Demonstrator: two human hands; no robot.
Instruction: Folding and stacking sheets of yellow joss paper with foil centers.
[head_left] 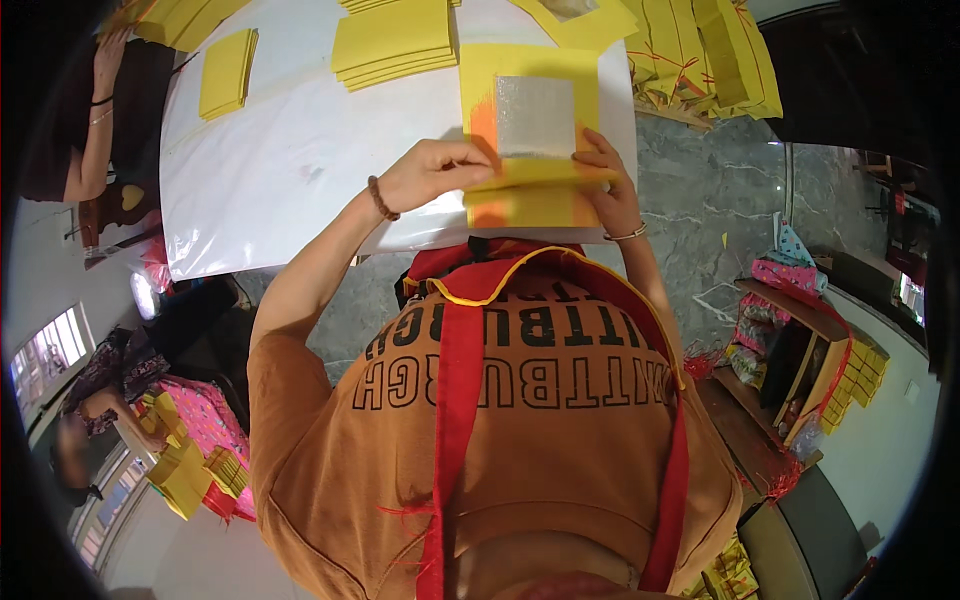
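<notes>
The yellow sheet lies on the white-covered worktop, a raised fold crossing it just below its silver patch. Below and left of that patch, I see the left hand, its grip pinching the fold's end; below and right, the right hand's grip clasps the other end. A yellow stack sits beyond, left of the patch.

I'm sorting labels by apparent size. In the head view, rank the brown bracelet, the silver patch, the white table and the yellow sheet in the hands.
Largest to smallest, as they look:
1. White table
2. Yellow sheet
3. Silver patch
4. Brown bracelet
</notes>
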